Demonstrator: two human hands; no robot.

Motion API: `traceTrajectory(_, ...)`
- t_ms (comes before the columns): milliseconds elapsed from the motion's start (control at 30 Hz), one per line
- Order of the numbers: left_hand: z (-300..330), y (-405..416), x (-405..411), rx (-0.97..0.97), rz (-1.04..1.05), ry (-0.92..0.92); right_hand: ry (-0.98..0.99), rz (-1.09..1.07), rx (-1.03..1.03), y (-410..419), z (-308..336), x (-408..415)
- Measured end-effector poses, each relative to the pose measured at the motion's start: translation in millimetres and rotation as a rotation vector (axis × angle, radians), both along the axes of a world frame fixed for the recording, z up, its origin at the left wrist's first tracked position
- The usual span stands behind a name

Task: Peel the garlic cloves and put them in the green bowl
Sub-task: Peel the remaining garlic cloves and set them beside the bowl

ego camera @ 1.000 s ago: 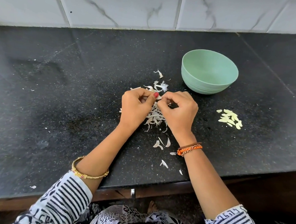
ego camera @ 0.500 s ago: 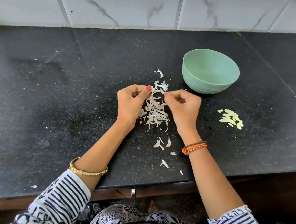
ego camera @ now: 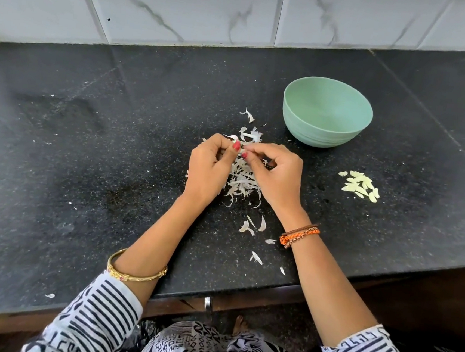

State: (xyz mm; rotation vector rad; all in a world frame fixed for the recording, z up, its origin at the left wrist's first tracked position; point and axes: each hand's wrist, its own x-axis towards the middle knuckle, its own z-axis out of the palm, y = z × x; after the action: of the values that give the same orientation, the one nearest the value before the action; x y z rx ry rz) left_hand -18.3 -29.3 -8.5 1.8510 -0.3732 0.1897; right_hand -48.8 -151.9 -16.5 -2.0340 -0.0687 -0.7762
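Note:
My left hand (ego camera: 209, 165) and my right hand (ego camera: 277, 177) meet above a heap of white garlic skins (ego camera: 240, 183) on the black counter. Both have curled fingers, and their fingertips pinch a small garlic clove (ego camera: 242, 147) between them; the clove is mostly hidden. The green bowl (ego camera: 327, 112) stands behind and to the right of my hands, and it looks bare inside. A small pile of pale peeled garlic cloves (ego camera: 360, 185) lies on the counter to the right of my right hand.
Loose skin flakes (ego camera: 252, 226) are scattered toward the counter's front edge (ego camera: 214, 294) and behind my hands. A white marble-tiled wall (ego camera: 241, 12) rises at the back of the counter.
My hands were together, drew apart half a second ago, and have now come back together with their fingertips touching over the skin heap.

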Motion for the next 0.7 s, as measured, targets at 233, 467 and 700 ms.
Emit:
traceTrajectory(233,-1,-3,-2,0.145,0.058,-0.026,-0.066,-0.056,-0.035,0,-4,4)
traceTrajectory(467,-6,-1,6,0.088,0.059,0.05,0.093,-0.009,0.102,0,-3,8)
traceTrajectory(700,-6,0,3,0.114,0.068,0.022,0.173,0.05,0.119,1,1,10)
